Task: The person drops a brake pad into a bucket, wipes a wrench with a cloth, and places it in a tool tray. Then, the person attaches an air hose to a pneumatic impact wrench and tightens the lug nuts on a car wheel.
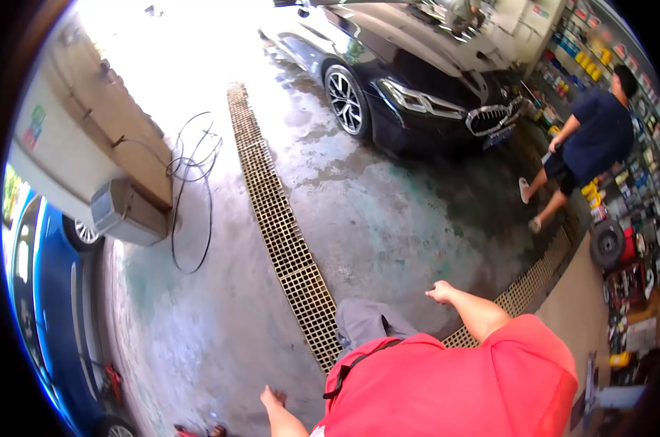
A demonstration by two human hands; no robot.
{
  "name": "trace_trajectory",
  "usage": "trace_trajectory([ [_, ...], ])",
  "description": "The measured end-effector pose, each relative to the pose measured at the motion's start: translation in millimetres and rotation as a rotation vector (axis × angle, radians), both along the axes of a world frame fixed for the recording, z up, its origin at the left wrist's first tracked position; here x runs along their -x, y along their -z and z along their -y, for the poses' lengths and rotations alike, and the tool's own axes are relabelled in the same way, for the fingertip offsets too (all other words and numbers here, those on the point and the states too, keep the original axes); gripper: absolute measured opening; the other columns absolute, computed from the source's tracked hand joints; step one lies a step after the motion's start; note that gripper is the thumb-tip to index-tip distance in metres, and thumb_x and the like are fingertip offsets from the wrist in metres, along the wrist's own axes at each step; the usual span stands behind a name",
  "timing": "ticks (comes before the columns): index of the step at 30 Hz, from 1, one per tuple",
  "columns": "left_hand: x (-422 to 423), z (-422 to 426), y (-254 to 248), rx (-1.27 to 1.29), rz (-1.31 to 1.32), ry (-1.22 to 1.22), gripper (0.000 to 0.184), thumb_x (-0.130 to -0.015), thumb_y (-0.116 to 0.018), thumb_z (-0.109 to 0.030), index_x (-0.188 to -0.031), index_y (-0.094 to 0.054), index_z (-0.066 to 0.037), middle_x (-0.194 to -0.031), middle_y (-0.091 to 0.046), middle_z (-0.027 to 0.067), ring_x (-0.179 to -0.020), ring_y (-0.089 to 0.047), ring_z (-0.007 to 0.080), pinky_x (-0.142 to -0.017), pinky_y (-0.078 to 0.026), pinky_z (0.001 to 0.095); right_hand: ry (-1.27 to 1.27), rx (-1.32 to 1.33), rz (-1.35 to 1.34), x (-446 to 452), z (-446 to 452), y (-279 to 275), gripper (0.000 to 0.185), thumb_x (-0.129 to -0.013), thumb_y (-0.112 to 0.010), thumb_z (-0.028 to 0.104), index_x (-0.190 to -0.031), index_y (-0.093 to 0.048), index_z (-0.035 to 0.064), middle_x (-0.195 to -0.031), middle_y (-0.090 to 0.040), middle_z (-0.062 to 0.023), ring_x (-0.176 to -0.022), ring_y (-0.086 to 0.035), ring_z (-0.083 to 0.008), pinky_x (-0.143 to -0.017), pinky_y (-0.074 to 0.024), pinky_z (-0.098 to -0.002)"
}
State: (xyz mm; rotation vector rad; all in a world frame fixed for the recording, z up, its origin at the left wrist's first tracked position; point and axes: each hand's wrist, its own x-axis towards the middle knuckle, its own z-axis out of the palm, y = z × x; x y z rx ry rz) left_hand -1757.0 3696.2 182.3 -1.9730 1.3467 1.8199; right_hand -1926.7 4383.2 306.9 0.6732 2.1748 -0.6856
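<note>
My left hand (pixel 273 398) hangs low beside my body over the grey floor. Its fingers look loosely apart, with nothing visible in them. My right hand (pixel 440 293) swings forward above the wet floor, fingers curled in, and no object shows in it. Neither hand touches anything. Nearest to both hands is the floor grating (pixel 286 240), a long strip of metal grid running past my legs. My red shirt (pixel 446 386) and grey trousers (pixel 370 322) fill the bottom of the view.
Ahead stands a dark car (pixel 424 95). At left are a coiled hose (pixel 210 197), a grey bin (pixel 129 211) and a blue car (pixel 57 291). A person in dark clothes (pixel 599 135) walks beside crowded shelves (pixel 650 160) at right, near a tyre (pixel 606 244).
</note>
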Motion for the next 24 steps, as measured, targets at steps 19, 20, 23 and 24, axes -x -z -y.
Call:
trace_trajectory([
  [19, 551.8, 208.4, -24.8, -0.135, -0.034, 0.153, 0.061, -0.088, -0.050, -0.034, -0.135, -0.020, -0.009, -0.130, -0.035, 0.0195, -0.113, -0.042, 0.0425, -0.087, -0.041, 0.0558, -0.002, 0.043, -0.236, 604.0, 265.0, 14.0, 0.043, -0.077, -0.060, 0.037, -0.099, -0.063, -0.0001, -0.099, -0.061, -0.0203, -0.095, -0.058, -0.0311, -0.082, -0.0454, -0.0372],
  [20, 568.7, 218.2, -28.1, -0.152, 0.006, 0.113, 0.060, -0.088, -0.049, -0.035, -0.135, -0.021, -0.010, -0.130, -0.035, 0.0192, -0.113, -0.042, 0.0418, -0.088, -0.040, 0.0553, -0.005, 0.037, -0.242, 634.3, 274.6, 10.1, 0.043, -0.077, -0.060, 0.037, -0.099, -0.063, -0.0001, -0.099, -0.061, -0.0203, -0.095, -0.058, -0.0311, -0.082, -0.0454, -0.0372],
  [23, 641.4, 250.6, -25.7, -0.168, 0.089, 0.051, 0.056, -0.088, -0.048, -0.034, -0.134, -0.025, -0.012, -0.130, -0.035, 0.0188, -0.113, -0.042, 0.0409, -0.088, -0.040, 0.0543, -0.085, 0.041, -0.299, 728.2, 316.4, 17.9, 0.043, -0.077, -0.060, 0.037, -0.098, -0.063, -0.0001, -0.097, -0.062, -0.0202, -0.092, -0.059, -0.0313, -0.080, -0.0463, -0.0374],
  [24, 673.9, 261.0, -21.0, -0.172, 0.146, 0.042, 0.053, -0.088, -0.047, -0.034, -0.133, -0.028, -0.012, -0.130, -0.035, 0.0187, -0.113, -0.042, 0.0406, -0.088, -0.040, 0.0539, -0.076, 0.032, -0.299, 754.4, 325.8, 31.1, 0.042, -0.077, -0.060, 0.037, -0.095, -0.064, -0.0003, -0.094, -0.062, -0.0207, -0.089, -0.060, -0.0316, -0.078, -0.0469, -0.0382],
])
